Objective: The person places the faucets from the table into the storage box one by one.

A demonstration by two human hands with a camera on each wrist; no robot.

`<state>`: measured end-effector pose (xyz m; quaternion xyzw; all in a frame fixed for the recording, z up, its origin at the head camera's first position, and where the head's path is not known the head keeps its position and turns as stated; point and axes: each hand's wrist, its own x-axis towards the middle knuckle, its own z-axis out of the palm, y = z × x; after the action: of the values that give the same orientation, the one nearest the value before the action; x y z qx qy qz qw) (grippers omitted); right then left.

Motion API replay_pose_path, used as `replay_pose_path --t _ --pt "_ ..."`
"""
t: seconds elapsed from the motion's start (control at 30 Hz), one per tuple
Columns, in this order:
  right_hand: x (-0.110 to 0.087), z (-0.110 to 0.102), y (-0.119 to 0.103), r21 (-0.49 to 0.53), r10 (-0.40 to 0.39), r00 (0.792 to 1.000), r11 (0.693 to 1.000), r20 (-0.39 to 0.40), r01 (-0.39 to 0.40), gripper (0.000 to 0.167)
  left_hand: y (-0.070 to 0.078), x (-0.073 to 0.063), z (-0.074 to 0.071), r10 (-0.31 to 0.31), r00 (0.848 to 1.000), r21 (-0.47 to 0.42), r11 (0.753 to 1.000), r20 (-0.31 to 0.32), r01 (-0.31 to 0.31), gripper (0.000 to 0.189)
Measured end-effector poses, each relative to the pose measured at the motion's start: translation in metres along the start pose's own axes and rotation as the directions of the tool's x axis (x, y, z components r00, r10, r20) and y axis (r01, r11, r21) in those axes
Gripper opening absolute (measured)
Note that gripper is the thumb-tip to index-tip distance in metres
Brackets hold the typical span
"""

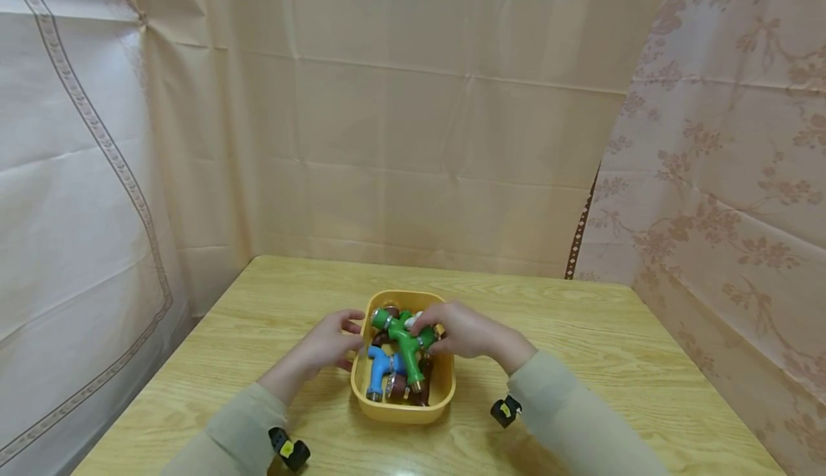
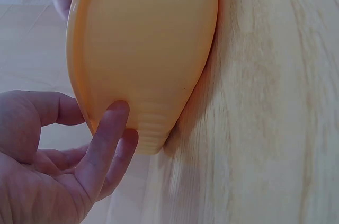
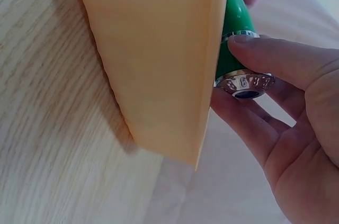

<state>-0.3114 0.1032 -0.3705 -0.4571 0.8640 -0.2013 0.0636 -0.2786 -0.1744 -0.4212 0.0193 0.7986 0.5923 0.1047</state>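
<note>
A yellow plastic basin (image 1: 403, 414) holds a green branched piece (image 1: 409, 353) with metal collars, a blue bent piece (image 1: 379, 368) with a metal end, and dark brown pieces (image 1: 421, 394). My right hand (image 1: 463, 329) pinches one arm of the green piece between thumb and fingers, over the right rim. Up close in the right wrist view, an embossed silver collar (image 3: 246, 82) sits at that arm's end. At the basin's left side, my left hand (image 1: 332, 341) grips the rim, two fingers (image 2: 108, 128) lying against the outer wall.
The basin stands on a light wood-grain table (image 1: 548, 332). A beige curtain (image 1: 413, 117) hangs behind it, with a pale curtain (image 1: 77, 175) on the left and a floral one (image 1: 729, 175) on the right. Black wrist cameras (image 1: 289, 449) hang below both sleeves.
</note>
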Motion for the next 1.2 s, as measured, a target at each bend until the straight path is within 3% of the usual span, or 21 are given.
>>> replay_pose_path --t 0.7,1.2 --pt "-0.002 -0.001 0.000 0.054 0.016 0.999 0.998 0.052 -0.019 0.032 0.000 0.001 0.000 0.003 1.000 0.007 1.000 -0.006 -0.003 0.056" --pt "-0.016 -0.020 0.009 0.059 0.041 0.997 0.998 -0.062 -0.038 0.030 0.000 -0.001 0.000 0.001 1.000 -0.017 1.000 -0.002 -0.001 0.056"
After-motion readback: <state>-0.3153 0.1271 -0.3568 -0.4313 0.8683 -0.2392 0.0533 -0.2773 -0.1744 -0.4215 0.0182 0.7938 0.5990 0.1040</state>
